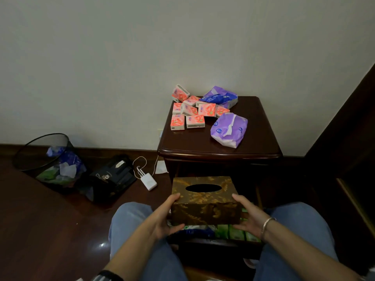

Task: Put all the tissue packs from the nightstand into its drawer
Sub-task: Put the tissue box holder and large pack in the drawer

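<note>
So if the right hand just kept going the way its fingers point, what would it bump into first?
The tissue box: the right hand holds its right end, pointing leftward into it. Beyond the box would come the left hand at the other end, though depth is hard to judge.

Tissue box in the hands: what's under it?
The open drawer, holding green packs and a blue-and-white pack along its front. Anything further back is hidden by the tissue box, left hand and right hand.
</note>
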Action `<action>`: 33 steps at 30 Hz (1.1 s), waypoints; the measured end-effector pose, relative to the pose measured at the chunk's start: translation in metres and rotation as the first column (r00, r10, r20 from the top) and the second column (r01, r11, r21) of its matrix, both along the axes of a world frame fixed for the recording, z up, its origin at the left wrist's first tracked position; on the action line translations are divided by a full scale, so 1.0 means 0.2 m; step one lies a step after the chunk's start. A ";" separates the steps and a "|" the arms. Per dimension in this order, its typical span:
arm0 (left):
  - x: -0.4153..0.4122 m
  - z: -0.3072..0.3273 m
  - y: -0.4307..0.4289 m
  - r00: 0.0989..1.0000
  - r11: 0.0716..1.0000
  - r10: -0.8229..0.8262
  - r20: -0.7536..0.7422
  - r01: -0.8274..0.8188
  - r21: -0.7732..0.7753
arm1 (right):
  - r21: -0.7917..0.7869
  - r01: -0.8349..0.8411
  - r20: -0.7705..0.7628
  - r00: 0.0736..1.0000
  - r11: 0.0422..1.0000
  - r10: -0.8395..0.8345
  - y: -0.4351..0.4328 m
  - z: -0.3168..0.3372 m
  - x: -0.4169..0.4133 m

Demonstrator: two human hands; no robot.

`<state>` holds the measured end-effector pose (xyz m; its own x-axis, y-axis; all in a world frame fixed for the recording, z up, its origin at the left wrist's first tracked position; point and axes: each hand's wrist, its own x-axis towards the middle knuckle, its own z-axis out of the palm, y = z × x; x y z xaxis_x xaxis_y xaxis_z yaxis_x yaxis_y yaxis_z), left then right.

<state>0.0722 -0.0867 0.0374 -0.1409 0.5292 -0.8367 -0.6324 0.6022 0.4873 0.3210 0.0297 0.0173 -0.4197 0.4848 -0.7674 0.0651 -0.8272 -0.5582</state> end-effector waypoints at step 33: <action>-0.08 -0.38 0.21 0.681 0.885 -0.454 -0.575 0.423 -0.197 | 0.168 0.327 0.227 0.905 0.930 -0.360 0.37 -0.46 -0.33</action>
